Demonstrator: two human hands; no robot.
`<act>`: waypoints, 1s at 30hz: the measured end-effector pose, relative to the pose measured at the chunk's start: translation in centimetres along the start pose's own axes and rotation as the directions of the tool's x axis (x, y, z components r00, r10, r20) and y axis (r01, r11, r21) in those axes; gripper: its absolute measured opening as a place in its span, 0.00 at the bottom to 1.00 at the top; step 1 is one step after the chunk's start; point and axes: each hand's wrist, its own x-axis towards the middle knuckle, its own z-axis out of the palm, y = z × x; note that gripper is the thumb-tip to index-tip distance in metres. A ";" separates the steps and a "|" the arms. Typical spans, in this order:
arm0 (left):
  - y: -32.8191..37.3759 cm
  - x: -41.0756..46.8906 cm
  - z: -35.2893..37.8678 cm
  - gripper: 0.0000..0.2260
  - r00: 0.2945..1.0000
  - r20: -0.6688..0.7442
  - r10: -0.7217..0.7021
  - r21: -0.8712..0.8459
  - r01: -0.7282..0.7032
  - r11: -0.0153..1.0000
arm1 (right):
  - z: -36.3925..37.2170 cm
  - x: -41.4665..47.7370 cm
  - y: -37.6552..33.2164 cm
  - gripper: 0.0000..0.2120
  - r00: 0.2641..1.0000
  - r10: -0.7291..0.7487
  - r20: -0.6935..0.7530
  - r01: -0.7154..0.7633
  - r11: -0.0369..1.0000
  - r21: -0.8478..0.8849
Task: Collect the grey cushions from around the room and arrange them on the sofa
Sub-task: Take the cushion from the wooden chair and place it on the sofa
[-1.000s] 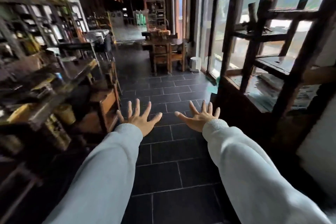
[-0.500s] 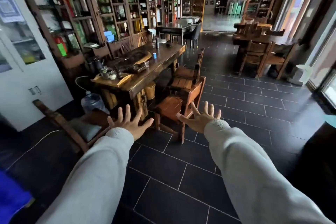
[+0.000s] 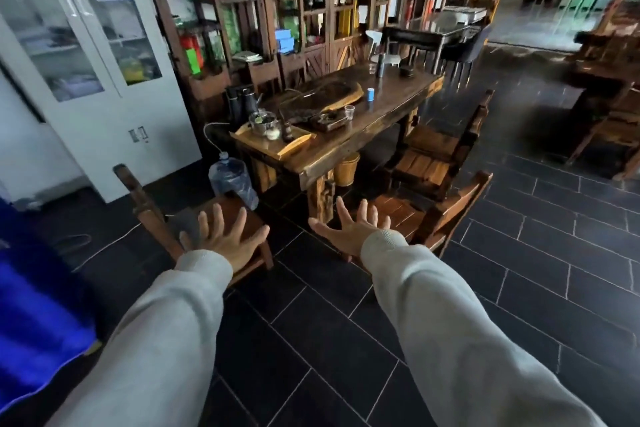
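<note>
The view has swung left and closer: the wooden chair now sits just beyond the left hand, a grey cushion lying on its seat, partly hidden behind the fingers. Both hands are spread wide and empty, right hand near the worktop leg. A water jug stands beside it on dark floor tiles.

Dim interior; daylight enters from upper right, glare on dark floor tiles. Far background smeared, motion-blurred. Wide-angle bending at edges. White cabinet brightest.
</note>
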 end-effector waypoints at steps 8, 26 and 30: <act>-3.3 11.7 0.3 0.42 0.983 0.032 -0.183 -0.069 0.185 0.980 | 0.1 16.6 -9.6 0.53 0.988 -0.129 0.087 0.139 0.982 -0.128; -16.3 43.9 3.5 0.38 0.878 0.338 -0.340 -0.339 0.450 0.826 | 7.6 51.1 -31.0 0.51 0.921 -0.156 0.357 0.234 0.954 -0.188; -17.9 49.8 9.3 0.38 0.825 0.389 -0.409 -0.435 0.556 0.708 | 13.4 58.6 -33.7 0.50 0.851 -0.192 0.490 0.323 0.926 -0.198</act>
